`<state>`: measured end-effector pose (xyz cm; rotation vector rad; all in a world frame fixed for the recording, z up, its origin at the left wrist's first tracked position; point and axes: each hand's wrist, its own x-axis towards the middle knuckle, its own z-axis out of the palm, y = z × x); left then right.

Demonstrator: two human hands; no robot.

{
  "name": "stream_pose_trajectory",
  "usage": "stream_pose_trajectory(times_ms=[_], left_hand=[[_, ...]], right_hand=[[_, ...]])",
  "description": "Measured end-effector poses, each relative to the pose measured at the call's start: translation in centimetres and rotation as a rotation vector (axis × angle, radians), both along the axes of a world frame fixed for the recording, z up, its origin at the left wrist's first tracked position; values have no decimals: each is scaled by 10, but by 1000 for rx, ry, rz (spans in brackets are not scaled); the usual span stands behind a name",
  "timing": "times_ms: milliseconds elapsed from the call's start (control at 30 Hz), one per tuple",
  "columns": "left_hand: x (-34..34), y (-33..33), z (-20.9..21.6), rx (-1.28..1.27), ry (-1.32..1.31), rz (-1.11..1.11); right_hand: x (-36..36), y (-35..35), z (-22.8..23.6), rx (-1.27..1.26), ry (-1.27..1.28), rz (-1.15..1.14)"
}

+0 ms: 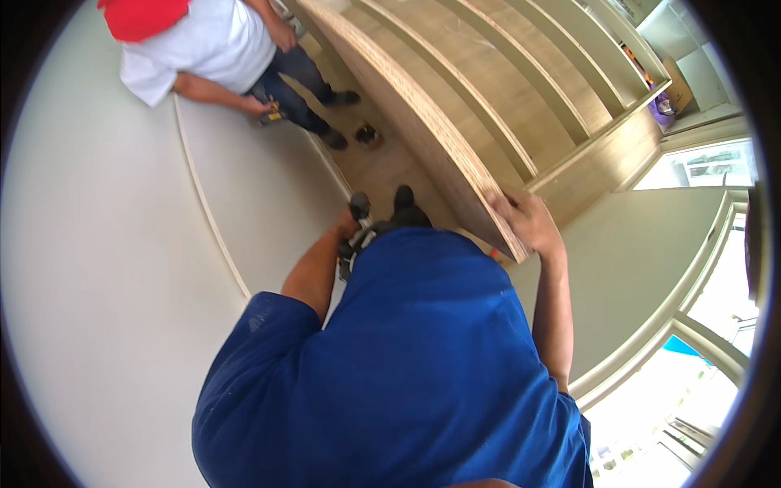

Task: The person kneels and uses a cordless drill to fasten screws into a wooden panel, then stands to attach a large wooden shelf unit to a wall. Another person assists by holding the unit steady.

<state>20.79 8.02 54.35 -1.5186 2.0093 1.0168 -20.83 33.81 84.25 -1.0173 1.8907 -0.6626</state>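
Observation:
My right hand (527,221) grips the near corner of a long wooden panel (439,150), its fingers bent over the edge. That panel forms the side of a large wooden frame with several parallel slats (521,77). Low at my left side, my left hand (348,223) is closed around a black-and-grey tool (358,242). My body hides part of this tool, and its exact kind cannot be made out.
A co-worker (215,49) in a white shirt stands at the far left, holding a yellow-and-black tool (274,114). A small round dark item (368,135) lies on the floor. A pale wall (106,244) rises on the left; windows (659,407) are at right.

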Motion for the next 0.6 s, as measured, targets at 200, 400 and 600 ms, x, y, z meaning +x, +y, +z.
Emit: stream_pose_trajectory(times_ms=[200,400,600], left_hand=[[-14,36,-11,-1,-7,28],[34,32,-103,-67,137,-82],[23,42,-85,44,77,6]], right_hand=[[3,-32,-8,-66,-5,-17],[-8,-75,-6,-38,-42,13],[-4,-84,-17,-84,-56,65]])
